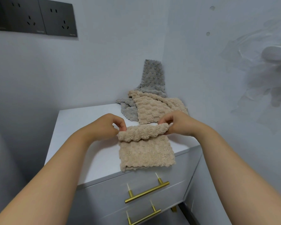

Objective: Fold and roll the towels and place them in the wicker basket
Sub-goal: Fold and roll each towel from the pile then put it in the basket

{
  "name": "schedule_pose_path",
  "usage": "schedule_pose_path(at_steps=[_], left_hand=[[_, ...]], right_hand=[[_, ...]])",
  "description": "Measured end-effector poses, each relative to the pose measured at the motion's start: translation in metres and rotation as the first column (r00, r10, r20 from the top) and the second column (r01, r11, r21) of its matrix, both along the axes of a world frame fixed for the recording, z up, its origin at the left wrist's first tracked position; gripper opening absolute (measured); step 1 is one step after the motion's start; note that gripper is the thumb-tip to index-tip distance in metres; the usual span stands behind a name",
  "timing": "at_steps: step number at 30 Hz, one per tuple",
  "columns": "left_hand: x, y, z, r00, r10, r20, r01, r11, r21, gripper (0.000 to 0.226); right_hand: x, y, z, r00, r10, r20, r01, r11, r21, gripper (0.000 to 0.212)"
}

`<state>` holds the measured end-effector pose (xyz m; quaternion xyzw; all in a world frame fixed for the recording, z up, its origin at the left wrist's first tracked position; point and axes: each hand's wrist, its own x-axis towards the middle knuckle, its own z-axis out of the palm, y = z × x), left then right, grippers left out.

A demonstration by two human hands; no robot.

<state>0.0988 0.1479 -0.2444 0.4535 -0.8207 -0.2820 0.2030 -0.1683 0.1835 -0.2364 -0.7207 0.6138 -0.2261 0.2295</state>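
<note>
A folded beige towel lies on the white cabinet top, its far end curled into a roll. My left hand pinches the left end of that roll. My right hand pinches the right end. Behind them a second beige towel lies loose in the corner. A grey towel lies partly under it and leans up against the wall. No wicker basket is in view.
The cabinet stands in a wall corner, with walls close behind and to the right. Brass drawer handles sit on its front below the towel. Dark wall sockets are at the upper left. A blurred white object is at the right edge.
</note>
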Motion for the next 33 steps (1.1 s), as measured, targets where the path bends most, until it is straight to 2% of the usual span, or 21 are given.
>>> schedule_pose_path(at_steps=[2,4,6,9,11,13,15,19,22,26,27,30,33], left_hand=[[-0.002,0.002,0.004,0.999,0.028,0.038,-0.028,1.0,-0.004,0.037],[-0.006,0.003,0.007,0.997,0.054,0.061,-0.052,0.998,-0.035,0.027],[-0.01,0.004,0.009,0.993,0.068,0.101,-0.063,0.996,-0.059,0.023],[-0.017,0.004,0.011,0.958,0.141,0.248,-0.107,0.984,-0.143,0.042],[-0.02,0.004,0.011,0.912,0.187,0.365,-0.116,0.971,-0.209,0.05],[-0.023,0.002,0.01,0.895,0.184,0.407,-0.106,0.972,-0.208,0.052],[-0.025,0.001,0.006,0.894,0.158,0.419,-0.098,0.982,-0.162,0.057],[-0.025,0.001,-0.003,0.925,0.137,0.355,-0.116,0.99,-0.081,0.065],[-0.022,0.003,-0.002,0.946,0.085,0.313,-0.072,0.996,-0.051,0.056],[-0.012,0.001,0.005,0.951,-0.006,0.31,-0.011,0.999,0.053,0.042],[-0.01,0.0,0.007,0.944,-0.017,0.329,-0.005,0.998,0.065,0.041],[-0.01,0.0,0.01,0.939,-0.04,0.341,0.009,0.996,0.092,0.032],[-0.015,0.003,0.011,0.952,-0.046,0.303,0.015,0.995,0.102,0.032]], right_hand=[[-0.002,0.0,0.0,0.999,0.014,-0.038,-0.013,1.0,0.028,0.022],[-0.003,0.001,0.001,0.999,0.003,-0.052,0.0,0.998,0.06,0.037],[-0.001,0.003,0.005,0.999,0.02,-0.026,-0.017,0.994,0.108,0.037],[0.004,0.008,0.013,0.999,0.033,0.004,-0.034,0.991,0.128,0.02],[0.004,0.008,0.016,0.999,0.027,-0.028,-0.024,0.994,0.108,0.032],[0.008,0.008,0.016,0.992,0.029,-0.122,-0.017,0.995,0.095,0.037],[0.013,0.006,0.011,0.977,0.036,-0.209,-0.014,0.994,0.106,0.03],[0.022,0.0,0.001,0.971,0.015,-0.237,0.015,0.992,0.124,0.025],[0.023,0.002,0.002,0.97,0.009,-0.245,0.025,0.991,0.134,0.031],[0.016,0.003,0.002,0.981,0.033,-0.19,0.001,0.984,0.176,0.054],[0.013,0.001,0.001,0.982,0.045,-0.183,-0.009,0.981,0.192,0.053],[0.009,-0.002,0.0,0.982,0.058,-0.179,-0.017,0.975,0.222,0.027],[0.01,0.0,0.002,0.985,0.053,-0.164,-0.01,0.968,0.252,0.043]])
